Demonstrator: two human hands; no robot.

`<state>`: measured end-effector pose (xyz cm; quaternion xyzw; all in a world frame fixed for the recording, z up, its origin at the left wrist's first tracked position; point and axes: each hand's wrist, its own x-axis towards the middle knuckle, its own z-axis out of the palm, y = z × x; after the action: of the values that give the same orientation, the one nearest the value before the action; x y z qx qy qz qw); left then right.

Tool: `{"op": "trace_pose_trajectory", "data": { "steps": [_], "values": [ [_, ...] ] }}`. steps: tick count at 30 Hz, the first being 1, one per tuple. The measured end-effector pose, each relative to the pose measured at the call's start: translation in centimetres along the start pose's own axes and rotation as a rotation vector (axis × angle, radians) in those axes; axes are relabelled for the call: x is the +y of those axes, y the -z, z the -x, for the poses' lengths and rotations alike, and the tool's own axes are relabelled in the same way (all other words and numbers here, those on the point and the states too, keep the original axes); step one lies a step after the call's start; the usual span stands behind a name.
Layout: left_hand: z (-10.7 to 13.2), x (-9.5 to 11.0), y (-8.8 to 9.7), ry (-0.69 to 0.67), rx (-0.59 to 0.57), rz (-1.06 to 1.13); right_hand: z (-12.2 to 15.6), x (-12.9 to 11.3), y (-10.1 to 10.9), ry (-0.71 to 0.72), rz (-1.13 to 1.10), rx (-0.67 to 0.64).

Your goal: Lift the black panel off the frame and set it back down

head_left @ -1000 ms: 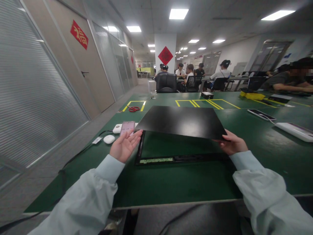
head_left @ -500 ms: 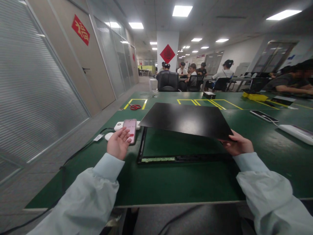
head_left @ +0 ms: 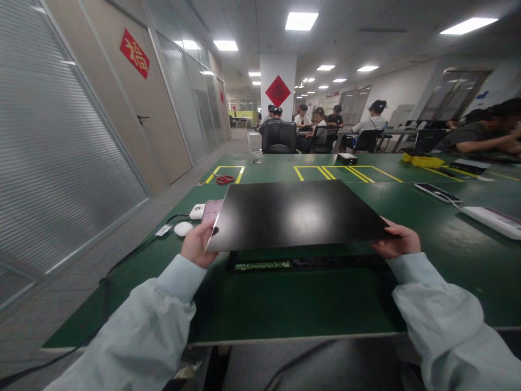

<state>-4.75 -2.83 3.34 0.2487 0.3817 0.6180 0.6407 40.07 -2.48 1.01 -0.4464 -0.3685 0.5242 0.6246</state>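
Note:
A large thin black panel (head_left: 295,214) is held level a little above the green table (head_left: 285,304). My left hand (head_left: 198,244) grips its near left corner and my right hand (head_left: 396,241) grips its near right corner. Under the panel a black frame (head_left: 303,264) with a narrow green circuit strip lies flat on the table. A pink phone (head_left: 212,210) lies just beyond my left hand, partly hidden by the panel.
White small devices (head_left: 183,228) and a black cable lie left of the phone. Red scissors (head_left: 223,179) sit in a yellow-taped box farther back. A phone (head_left: 437,192) and a white bar (head_left: 492,220) lie at right. Several seated people and a black chair (head_left: 279,138) are behind the table.
My left hand was open and free beside the phone; it has now closed on the panel's left corner. The panel has swung toward me and leveled out over the frame.

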Motion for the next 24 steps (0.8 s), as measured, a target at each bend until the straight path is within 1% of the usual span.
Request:
{"op": "trace_pose_trajectory", "data": {
  "steps": [3, 7, 8, 10, 14, 19, 22, 24],
  "values": [
    [0.2, 0.1, 0.1, 0.012, 0.060, -0.077, -0.1, 0.0, -0.2, -0.070, 0.056, -0.035],
    [0.4, 0.6, -0.1, -0.024, 0.140, -0.055, -0.4, 0.2, -0.1, -0.172, 0.133, -0.129],
    [0.5, 0.7, -0.2, -0.039, 0.153, -0.044, -0.6, 0.2, -0.1, -0.187, 0.152, -0.138],
    [0.5, 0.8, -0.3, -0.075, 0.135, -0.032, -0.8, 0.4, -0.1, -0.196, 0.175, -0.124],
    [0.5, 0.5, -0.3, -0.147, 0.022, -0.053, -1.4, 1.0, -0.2, -0.173, 0.179, -0.011],
    [0.5, 0.0, -0.3, -0.141, -0.011, -0.134, -2.1, 1.5, 0.0, -0.087, 0.194, 0.261],
    [0.2, -0.7, -0.3, -0.139, -0.055, -0.180, -2.5, 1.5, 0.5, -0.022, 0.259, 0.341],
    [-0.1, -1.4, -0.1, -0.136, -0.054, -0.206, -2.7, 1.6, 1.2, 0.024, 0.329, 0.368]
  ]
}}
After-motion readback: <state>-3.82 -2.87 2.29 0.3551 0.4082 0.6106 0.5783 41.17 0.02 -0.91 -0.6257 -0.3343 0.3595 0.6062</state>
